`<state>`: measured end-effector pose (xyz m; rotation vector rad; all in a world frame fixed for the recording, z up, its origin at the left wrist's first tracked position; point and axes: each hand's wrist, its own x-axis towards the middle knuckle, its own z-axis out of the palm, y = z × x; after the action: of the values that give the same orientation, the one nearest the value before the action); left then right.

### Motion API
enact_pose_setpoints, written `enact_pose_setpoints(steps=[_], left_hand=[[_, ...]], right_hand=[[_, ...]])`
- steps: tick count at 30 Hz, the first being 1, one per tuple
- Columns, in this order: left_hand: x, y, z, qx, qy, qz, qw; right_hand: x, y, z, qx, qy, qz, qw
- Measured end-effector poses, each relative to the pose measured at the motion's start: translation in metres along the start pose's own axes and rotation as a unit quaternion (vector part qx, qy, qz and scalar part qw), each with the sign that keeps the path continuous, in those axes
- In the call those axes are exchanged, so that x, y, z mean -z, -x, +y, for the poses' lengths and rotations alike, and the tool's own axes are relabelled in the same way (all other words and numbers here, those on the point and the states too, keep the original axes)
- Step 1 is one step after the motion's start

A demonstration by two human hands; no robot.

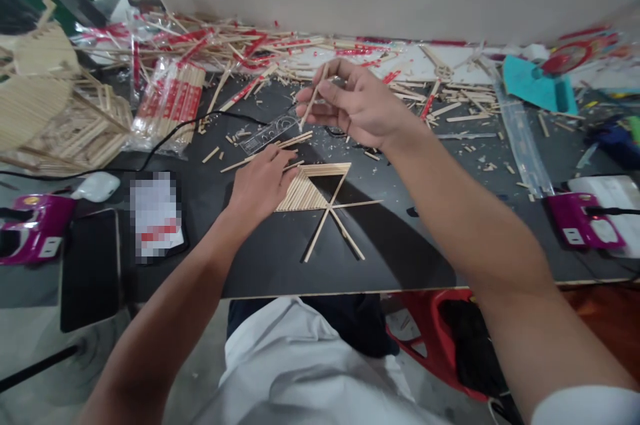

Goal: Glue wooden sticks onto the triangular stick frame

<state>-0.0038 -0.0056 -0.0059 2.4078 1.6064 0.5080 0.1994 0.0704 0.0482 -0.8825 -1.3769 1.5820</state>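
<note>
A flat stick frame (306, 193) lies on the dark table; its left section is filled with sticks side by side, and bare sticks spread from a centre point toward the right and front. My left hand (263, 182) rests low at the frame's left edge, its fingertips beside loose sticks (295, 140); whether it grips one is hidden. Above and behind the frame, my right hand (345, 98) is raised, pinching a short wooden stick (313, 100) that slants down to the left. A clear plastic stencil (267, 135) lies behind my left hand.
Bundled sticks (173, 102) in plastic and a built stick model (65, 98) stand at left. Two phones (90, 268) and a purple power socket (37, 228) lie nearer. Stick scraps (465, 105) cover the back; another purple socket (583, 218) sits right. A black cable crosses the left.
</note>
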Motion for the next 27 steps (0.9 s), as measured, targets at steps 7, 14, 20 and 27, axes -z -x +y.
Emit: enact_pose_setpoints(steps=[7,14,20,27], left_hand=[[-0.009,-0.001,-0.002,-0.029,0.151,0.129,0.98],[-0.008,0.003,0.002,-0.023,0.137,0.207,0.969],[-0.003,0.007,0.006,-0.073,0.096,0.224,0.967],[-0.002,0.01,0.012,-0.114,0.097,0.226,0.963]], right_hand=[[-0.011,0.026,0.028,-0.009,-0.012,-0.013,1.0],[-0.009,0.039,0.031,0.026,0.071,0.022,0.997],[-0.007,0.071,0.032,0.053,0.113,0.047,0.991],[-0.012,0.097,0.038,0.086,0.133,0.103,0.982]])
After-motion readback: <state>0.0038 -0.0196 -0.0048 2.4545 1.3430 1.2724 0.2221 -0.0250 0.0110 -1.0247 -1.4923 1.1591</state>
